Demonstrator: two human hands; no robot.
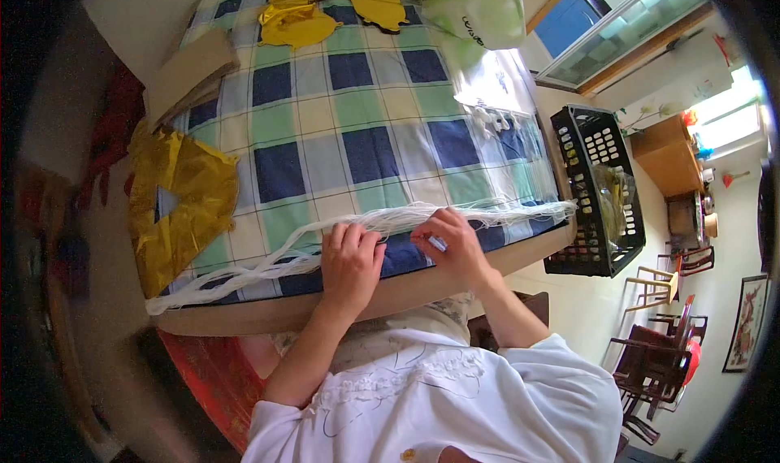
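while both hands press it, white string bundle [357, 235] runs left-right.

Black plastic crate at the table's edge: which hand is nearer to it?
Right. The right hand rests on the white strings toward the black crate; the left hand lies farther away.

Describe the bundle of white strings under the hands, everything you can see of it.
The bundle of white strings is a long loose skein of thin pale threads, like cotton or nylon cord. It lies flat along the near edge of the checked tablecloth, running from the near left corner to the right edge by the black crate. Its strands fan apart in places. The left hand rests on its middle; the right hand pinches strands beside it.
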